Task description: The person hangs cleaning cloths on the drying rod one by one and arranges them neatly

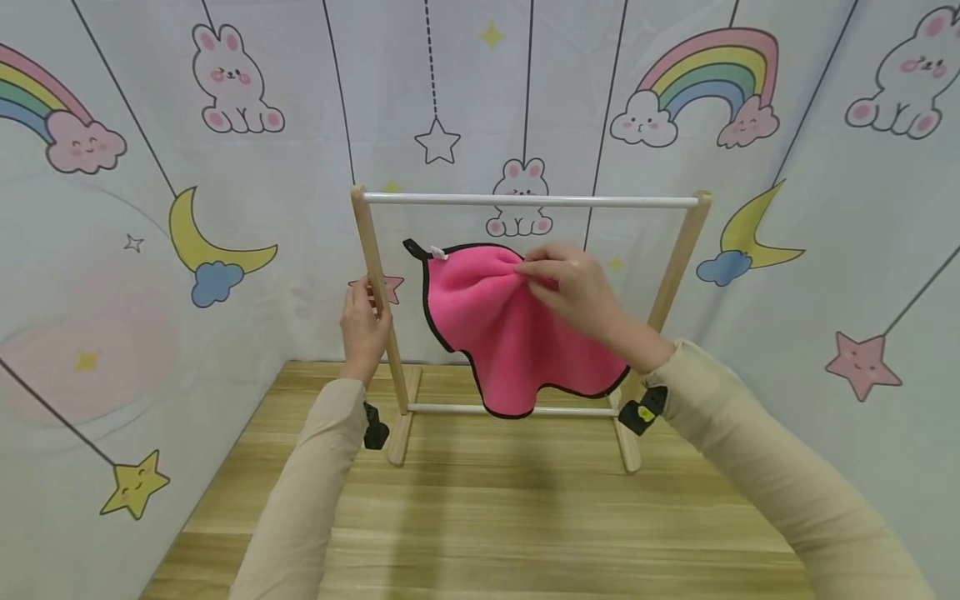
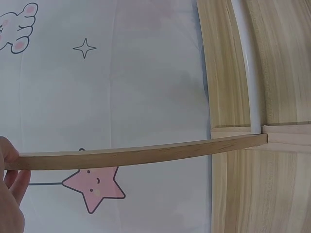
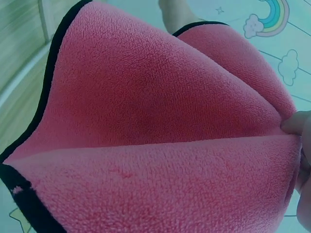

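Observation:
A pink towel (image 1: 480, 308) with black edging and a black corner loop hangs in loose folds, pinched near its upper edge by my right hand (image 1: 573, 287). In the right wrist view the fleecy cloth (image 3: 146, 87) fills most of the picture, with fingertips at its right side. My left hand (image 1: 363, 325) grips the left wooden post (image 1: 386, 342) of a small rack, thumb and fingers around it. The left wrist view shows that post (image 2: 126, 156) running down to its foot. The rack's white top bar (image 1: 525, 201) is bare, above and behind the towel.
The rack's lower white rod (image 1: 442, 409) and wooden feet (image 1: 628, 442) are on a wood-grain table (image 1: 480, 525). White curtains (image 1: 300, 217) printed with rabbits, stars, moons and rainbows enclose the back and both sides. Dark wrist cameras (image 1: 642, 411) sit on both wrists.

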Tool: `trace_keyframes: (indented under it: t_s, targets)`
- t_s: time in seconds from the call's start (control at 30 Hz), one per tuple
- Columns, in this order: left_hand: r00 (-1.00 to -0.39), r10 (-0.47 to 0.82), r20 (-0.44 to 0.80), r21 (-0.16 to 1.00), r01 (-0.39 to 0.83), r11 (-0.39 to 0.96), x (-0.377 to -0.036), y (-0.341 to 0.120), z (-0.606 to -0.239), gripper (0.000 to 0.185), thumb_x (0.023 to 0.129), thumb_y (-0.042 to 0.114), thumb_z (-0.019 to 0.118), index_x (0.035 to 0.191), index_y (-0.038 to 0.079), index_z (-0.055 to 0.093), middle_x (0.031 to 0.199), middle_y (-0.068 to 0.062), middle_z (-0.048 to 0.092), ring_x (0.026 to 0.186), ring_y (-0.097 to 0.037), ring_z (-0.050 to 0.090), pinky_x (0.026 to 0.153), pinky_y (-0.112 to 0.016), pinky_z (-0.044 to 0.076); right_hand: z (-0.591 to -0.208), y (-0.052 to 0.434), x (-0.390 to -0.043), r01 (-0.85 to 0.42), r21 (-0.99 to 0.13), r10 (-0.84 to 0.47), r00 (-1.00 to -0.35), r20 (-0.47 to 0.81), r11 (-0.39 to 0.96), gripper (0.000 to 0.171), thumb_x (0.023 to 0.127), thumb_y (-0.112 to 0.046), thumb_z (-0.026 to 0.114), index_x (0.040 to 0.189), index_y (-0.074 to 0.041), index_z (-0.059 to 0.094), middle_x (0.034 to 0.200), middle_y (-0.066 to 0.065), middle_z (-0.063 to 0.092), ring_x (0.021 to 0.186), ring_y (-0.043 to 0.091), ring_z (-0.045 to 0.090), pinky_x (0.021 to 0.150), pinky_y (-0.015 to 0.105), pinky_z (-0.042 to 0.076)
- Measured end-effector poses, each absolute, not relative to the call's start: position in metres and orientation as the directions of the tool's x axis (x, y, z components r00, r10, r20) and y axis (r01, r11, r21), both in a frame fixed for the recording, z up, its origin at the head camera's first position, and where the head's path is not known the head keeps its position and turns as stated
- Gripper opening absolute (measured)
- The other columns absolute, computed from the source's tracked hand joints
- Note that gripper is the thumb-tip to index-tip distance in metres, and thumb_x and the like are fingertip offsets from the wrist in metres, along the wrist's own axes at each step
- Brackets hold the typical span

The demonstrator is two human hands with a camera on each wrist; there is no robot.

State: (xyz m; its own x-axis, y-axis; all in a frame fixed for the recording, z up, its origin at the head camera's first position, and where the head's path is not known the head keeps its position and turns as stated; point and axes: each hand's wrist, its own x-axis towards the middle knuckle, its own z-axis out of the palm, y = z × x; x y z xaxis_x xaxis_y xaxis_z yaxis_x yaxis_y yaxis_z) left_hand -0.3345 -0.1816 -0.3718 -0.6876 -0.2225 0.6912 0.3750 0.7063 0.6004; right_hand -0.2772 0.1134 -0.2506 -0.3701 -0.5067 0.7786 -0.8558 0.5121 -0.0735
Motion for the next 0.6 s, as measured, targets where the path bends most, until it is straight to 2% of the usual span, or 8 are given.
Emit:
trace_keyframes:
  t_s: [0.27,0.6]
  targets:
    - [-0.695,-0.223,0.683,0.607,0.370,0.704,-0.334,-0.180,-0.370,0.041,0.081,-0.007,0.058,0.120,-0.005,0.044,0.102,-0.022,0.050,0.088,-0.032,0.057,0.072,-0.039,0.054,-0.225,0.114,-0.284,-0.861,-0.006,-0.468,-0.283,0.837,0.509,0.018,0.076,0.006,0.065,0.093,0.002,0.071,0.087,0.015,0.062,0.082,0.026,0.055,0.066,0.032,0.049]
    - [-0.704,-0.228,0.673,0.613,0.358,0.704,-0.333,-0.181,-0.371,0.041,0.082,-0.006,0.058,0.121,-0.004,0.044,0.101,-0.021,0.050,0.088,-0.032,0.057,0.072,-0.038,0.055,-0.198,0.114,-0.297,-0.823,0.022,-0.455,-0.291,0.842,0.568,0.018,0.081,0.000,0.065,0.097,0.002,0.069,0.091,0.018,0.061,0.083,0.027,0.053,0.068,0.032,0.050]
